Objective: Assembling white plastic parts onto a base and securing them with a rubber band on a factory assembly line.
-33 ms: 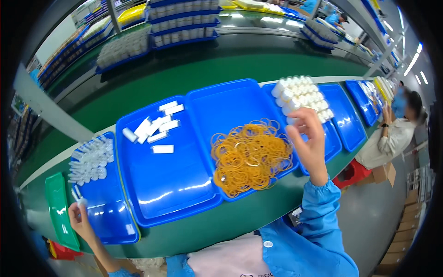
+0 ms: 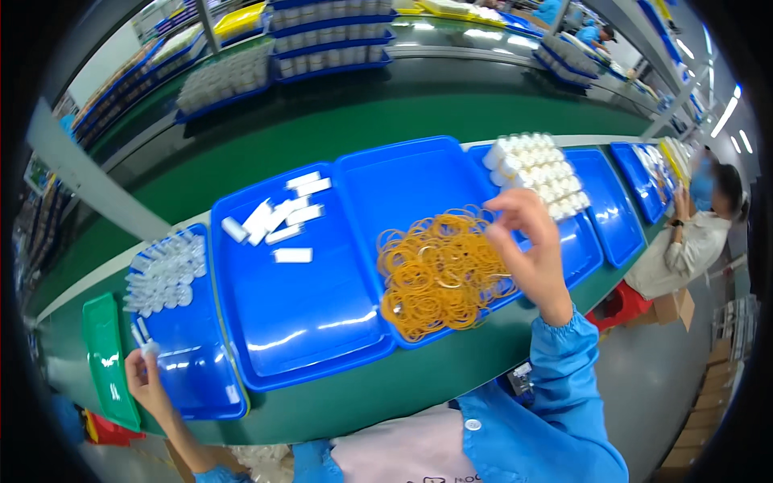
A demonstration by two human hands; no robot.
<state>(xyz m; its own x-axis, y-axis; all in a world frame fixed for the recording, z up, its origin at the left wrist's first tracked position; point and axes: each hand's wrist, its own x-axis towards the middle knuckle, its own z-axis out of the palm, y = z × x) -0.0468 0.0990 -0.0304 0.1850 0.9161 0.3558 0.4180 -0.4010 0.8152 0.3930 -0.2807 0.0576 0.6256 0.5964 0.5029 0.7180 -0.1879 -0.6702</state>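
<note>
Workshop: long green table (image 2: 451, 378) set with blue trays, stacks of filled trays (image 2: 334, 44) beyond it, and a co-worker (image 2: 684, 241) at the right.
Left hand (image 2: 146, 385): over the near left part of the left tray (image 2: 197, 378), thumb and finger seemingly pinching a clear piece (image 2: 150, 348); whether it is lifted cannot be told.
Right hand (image 2: 530, 253): above the right edge of the band tray (image 2: 403, 173), fingers curled, thumb apart from the fingertip; nothing shows clearly between them.
Tubes (image 2: 167, 274): clear, bunched in rows toward the left tray's far edge, with two lying loose nearer the left hand.
Blocks (image 2: 293, 255): white, loose in the far half of the block tray (image 2: 298, 322), some overlapping, none in rows.
Bands (image 2: 439, 278): yellow, a thick heap at the band tray's near edge.
Rolls (image 2: 538, 173): white, packed in rows at their tray's far edge.
Done: hard to judge; the blocks lie unsorted, and no band can be made out round one.
Left: tubes, bands and rolls all look plentiful.
</note>
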